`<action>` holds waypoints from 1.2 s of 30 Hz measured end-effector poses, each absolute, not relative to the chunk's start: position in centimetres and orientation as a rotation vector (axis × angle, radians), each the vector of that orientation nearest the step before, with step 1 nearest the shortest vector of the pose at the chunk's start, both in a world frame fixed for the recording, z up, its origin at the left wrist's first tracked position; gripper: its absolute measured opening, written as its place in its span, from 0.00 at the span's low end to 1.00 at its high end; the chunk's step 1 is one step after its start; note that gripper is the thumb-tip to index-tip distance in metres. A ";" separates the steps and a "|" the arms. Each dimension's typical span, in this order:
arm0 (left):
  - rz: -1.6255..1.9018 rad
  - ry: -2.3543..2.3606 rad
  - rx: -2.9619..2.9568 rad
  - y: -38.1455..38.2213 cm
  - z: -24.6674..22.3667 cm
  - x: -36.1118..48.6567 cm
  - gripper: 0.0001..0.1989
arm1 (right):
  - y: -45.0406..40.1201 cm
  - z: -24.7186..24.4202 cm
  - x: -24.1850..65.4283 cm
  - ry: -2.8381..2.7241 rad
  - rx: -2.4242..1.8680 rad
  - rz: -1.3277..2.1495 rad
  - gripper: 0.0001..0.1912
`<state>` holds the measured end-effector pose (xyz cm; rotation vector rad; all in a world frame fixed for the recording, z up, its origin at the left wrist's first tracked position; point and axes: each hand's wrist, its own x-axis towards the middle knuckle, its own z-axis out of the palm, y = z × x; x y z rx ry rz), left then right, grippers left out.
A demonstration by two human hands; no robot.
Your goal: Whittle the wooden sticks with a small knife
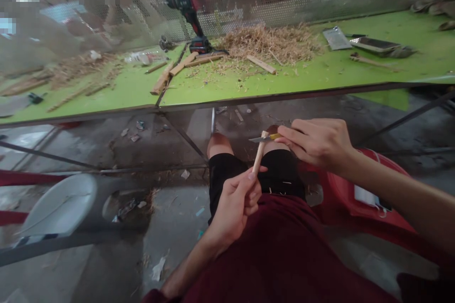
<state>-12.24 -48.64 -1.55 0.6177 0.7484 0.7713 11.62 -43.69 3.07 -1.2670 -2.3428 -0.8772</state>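
My left hand (239,201) is closed around the lower part of a slim pale wooden stick (259,157), which slants up and away above my lap. In my right hand (318,141) is a utility knife (274,136) with a yellow handle, most of it hidden by my fingers. Its grey blade points left and lies across the stick near the far end, touching it. That end of the stick looks slightly thicker and notched. Both hands are over my thighs, below the table's front edge.
On the green table (213,87) ahead stand a cordless drill (192,19), a heap of wood shavings (270,42), wooden strips (261,64), a plastic bottle (145,58) and a phone-like device (375,45). A red stool (341,194) is at my right, a pale seat (64,203) at left.
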 end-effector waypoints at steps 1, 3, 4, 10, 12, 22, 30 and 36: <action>0.758 0.742 0.628 -48.8 -1.4 -12.4 0.15 | -43.1 3.1 12.6 -2.298 -1.309 -0.918 0.16; 0.728 0.729 0.646 -49.2 -1.2 -12.7 0.15 | -42.0 3.3 14.7 -2.110 -1.472 -0.979 0.17; 0.723 0.725 0.649 -49.4 -1.1 -12.9 0.15 | -41.7 3.6 15.7 -2.006 -1.515 -0.930 0.17; 0.743 0.695 0.623 -49.1 -1.2 -12.6 0.15 | -44.2 5.2 14.4 -2.044 -1.345 -0.409 0.14; 0.724 0.684 0.616 -49.0 -1.3 -12.5 0.15 | -45.6 4.9 12.2 -2.166 -1.233 -0.398 0.13; 0.768 0.705 0.624 -48.9 -1.6 -12.7 0.14 | -46.1 3.8 9.9 -2.304 -1.111 -0.791 0.10; 0.811 0.790 0.678 -48.6 -1.8 -12.6 0.15 | -45.1 3.9 10.7 -2.358 -1.206 -0.798 0.14; 0.806 0.788 0.676 -48.6 -2.2 -12.5 0.15 | -44.4 3.3 11.6 -2.363 -1.182 -0.841 0.15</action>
